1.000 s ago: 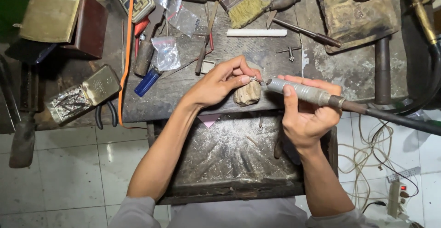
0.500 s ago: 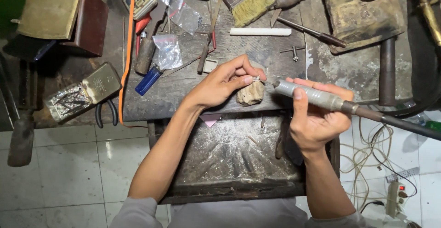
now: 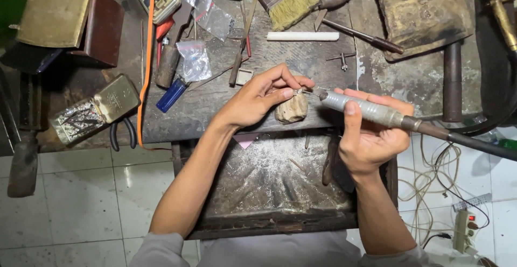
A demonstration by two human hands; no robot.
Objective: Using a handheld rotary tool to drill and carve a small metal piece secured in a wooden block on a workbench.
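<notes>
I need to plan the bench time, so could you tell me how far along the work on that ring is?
Done: filings already cover the tray below. In hand: the left hand pinches a small ring against the worn bench peg, while the right hand brings the rotary handpiece to it. How much remains is too small to tell.

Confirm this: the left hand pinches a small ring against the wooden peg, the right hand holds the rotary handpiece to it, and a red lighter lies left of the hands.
Not quite: the lighter is blue, as the head view shows. The left hand does pinch the ring at the wooden peg, and the right hand holds the rotary handpiece to it.
</notes>
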